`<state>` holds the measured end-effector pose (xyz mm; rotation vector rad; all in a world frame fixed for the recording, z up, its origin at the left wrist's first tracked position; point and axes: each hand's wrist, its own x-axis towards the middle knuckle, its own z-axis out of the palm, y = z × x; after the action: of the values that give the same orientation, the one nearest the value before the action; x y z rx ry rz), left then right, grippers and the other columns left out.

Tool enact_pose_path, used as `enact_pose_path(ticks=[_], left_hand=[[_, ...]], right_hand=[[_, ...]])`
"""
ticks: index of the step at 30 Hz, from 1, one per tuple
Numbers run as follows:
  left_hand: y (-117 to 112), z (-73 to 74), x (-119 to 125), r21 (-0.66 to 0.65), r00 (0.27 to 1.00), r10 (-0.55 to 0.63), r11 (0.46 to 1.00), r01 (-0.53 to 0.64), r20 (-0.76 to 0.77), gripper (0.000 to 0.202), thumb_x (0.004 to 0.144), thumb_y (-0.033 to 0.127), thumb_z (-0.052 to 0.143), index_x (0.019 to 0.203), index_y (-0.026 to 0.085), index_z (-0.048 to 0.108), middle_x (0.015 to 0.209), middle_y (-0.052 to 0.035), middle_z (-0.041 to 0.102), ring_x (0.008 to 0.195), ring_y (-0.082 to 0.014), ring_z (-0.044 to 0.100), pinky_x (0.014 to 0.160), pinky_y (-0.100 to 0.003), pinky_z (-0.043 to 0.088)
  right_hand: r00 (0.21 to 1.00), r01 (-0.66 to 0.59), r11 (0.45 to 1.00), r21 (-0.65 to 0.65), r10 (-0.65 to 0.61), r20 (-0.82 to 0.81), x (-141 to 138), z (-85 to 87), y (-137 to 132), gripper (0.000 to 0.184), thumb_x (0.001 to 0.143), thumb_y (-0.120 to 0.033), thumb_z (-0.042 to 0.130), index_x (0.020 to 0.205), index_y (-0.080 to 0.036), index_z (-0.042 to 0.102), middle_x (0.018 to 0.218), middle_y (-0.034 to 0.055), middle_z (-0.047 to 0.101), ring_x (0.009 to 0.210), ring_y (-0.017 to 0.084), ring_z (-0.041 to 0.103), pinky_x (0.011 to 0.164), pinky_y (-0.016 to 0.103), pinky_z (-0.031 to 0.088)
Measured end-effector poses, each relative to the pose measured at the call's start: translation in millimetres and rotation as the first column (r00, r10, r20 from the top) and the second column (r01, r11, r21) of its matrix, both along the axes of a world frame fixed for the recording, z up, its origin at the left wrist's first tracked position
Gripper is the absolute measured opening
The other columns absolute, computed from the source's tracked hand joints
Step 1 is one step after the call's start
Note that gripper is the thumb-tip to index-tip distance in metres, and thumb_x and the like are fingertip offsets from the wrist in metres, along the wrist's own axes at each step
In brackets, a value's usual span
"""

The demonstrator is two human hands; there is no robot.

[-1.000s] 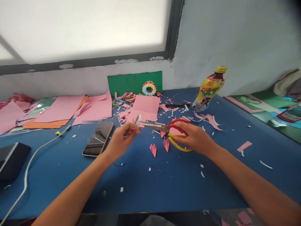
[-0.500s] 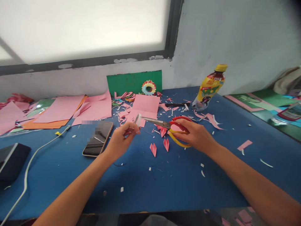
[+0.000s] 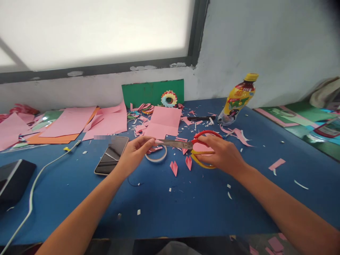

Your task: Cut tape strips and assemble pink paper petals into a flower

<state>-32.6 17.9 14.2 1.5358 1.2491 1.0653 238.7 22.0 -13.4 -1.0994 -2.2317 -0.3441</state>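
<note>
Fingertips of the left hand (image 3: 136, 152) are pressed together by the blade tips, anything pinched being indiscernible; scissors (image 3: 182, 144) are gripped by the right hand (image 3: 221, 152). Tape (image 3: 155, 161) is seen below. Two hearts (image 3: 174, 168) appear already shaped; the sheet (image 3: 166, 120) seems left unused.

The scissors (image 3: 188, 145) have metal blades (image 3: 174, 143) and plastic handles (image 3: 206, 132); the paper (image 3: 167, 119) looks matt, the phone (image 3: 110, 157) glossy.
</note>
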Motion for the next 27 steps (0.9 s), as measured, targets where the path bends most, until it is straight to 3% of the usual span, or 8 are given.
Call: enact_pose_path(ticks=[6,11,14,16,18,21,24,27], left_hand=[[-3.5,-1.8,3.7,-0.084,0.999,-0.015,0.996,0.017,0.028,0.028,0.069,0.042,0.066,0.074,0.014,0.069,0.068,-0.0032,0.067,0.062,-0.0120,0.059,0.061,-0.022,0.048],[-1.9,4.8,-0.8,-0.053,0.999,-0.038,0.998,0.038,0.001,0.024,0.069,0.038,0.066,0.069,0.014,0.070,0.067,-0.0031,0.067,0.061,-0.0116,0.058,0.060,-0.022,0.048],[3.6,8.5,-10.9,0.021,0.994,0.103,0.994,-0.103,-0.020,0.024,0.069,0.038,0.065,0.070,0.015,0.069,0.067,-0.0025,0.067,0.060,-0.0115,0.058,0.060,-0.023,0.048],[8.1,8.4,-18.2,0.111,0.965,0.249,0.964,-0.240,-0.078,0.024,0.072,0.038,0.062,0.072,0.015,0.069,0.067,-0.0023,0.067,0.060,-0.0119,0.058,0.060,-0.023,0.048],[12.0,5.0,-23.2,0.198,0.929,0.327,0.935,-0.293,-0.171,0.024,0.076,0.036,0.058,0.076,0.015,0.068,0.069,-0.0031,0.068,0.061,-0.0135,0.060,0.061,-0.025,0.048],[15.3,-5.6,-23.4,0.309,0.894,0.300,0.931,-0.197,-0.333,0.024,0.081,0.025,0.047,0.090,0.015,0.066,0.086,-0.0063,0.069,0.077,-0.0178,0.063,0.073,-0.031,0.050],[14.8,-15.3,-17.6,0.450,0.804,0.286,0.893,-0.026,-0.521,0.028,0.081,0.018,0.042,0.100,0.015,0.063,0.113,-0.0099,0.061,0.106,-0.0223,0.055,0.091,-0.038,0.043],[11.4,-18.2,-11.1,0.427,0.696,0.253,0.900,0.084,-0.672,0.024,0.084,0.030,0.046,0.082,0.016,0.067,0.109,-0.0100,0.063,0.104,-0.0258,0.056,0.091,-0.041,0.042]], right_hand=[[0.993,-0.030,0.972,0.232,0.002,0.122,-3.0,1.2,-3.4,0.031,0.079,-0.043,0.057,0.098,-0.018,0.055,0.083,0.0056,0.068,0.072,0.018,0.064,0.059,0.025,0.047],[0.991,-0.024,0.964,0.265,-0.012,0.134,-4.0,3.0,-3.5,0.030,0.080,-0.042,0.056,0.097,-0.017,0.056,0.082,0.0057,0.068,0.074,0.018,0.064,0.062,0.026,0.048],[0.993,0.019,0.970,0.242,-0.046,0.107,0.5,2.9,-0.6,0.029,0.081,-0.041,0.055,0.098,-0.017,0.056,0.082,0.0056,0.068,0.077,0.019,0.065,0.064,0.026,0.048],[0.994,0.064,0.974,0.220,-0.081,0.070,5.2,2.1,1.7,0.030,0.080,-0.040,0.057,0.099,-0.017,0.056,0.084,0.0056,0.068,0.079,0.020,0.064,0.065,0.027,0.049],[0.994,0.099,0.976,0.193,-0.104,0.019,9.3,1.2,3.5,0.033,0.077,-0.041,0.060,0.100,-0.018,0.057,0.084,0.0059,0.068,0.079,0.021,0.064,0.064,0.028,0.049],[0.991,0.121,0.987,0.105,-0.115,-0.065,11.6,0.2,4.4,0.036,0.075,-0.045,0.061,0.100,-0.018,0.057,0.087,0.0068,0.067,0.077,0.021,0.064,0.063,0.029,0.049],[0.981,0.144,0.990,-0.003,-0.143,-0.134,10.1,-0.7,4.5,0.038,0.073,-0.045,0.061,0.100,-0.019,0.057,0.091,0.0064,0.067,0.076,0.020,0.063,0.063,0.029,0.049],[0.972,0.170,0.984,-0.060,-0.177,-0.155,8.4,-1.6,4.9,0.039,0.070,-0.044,0.065,0.100,-0.020,0.057,0.090,0.0052,0.067,0.073,0.019,0.063,0.062,0.028,0.049]])
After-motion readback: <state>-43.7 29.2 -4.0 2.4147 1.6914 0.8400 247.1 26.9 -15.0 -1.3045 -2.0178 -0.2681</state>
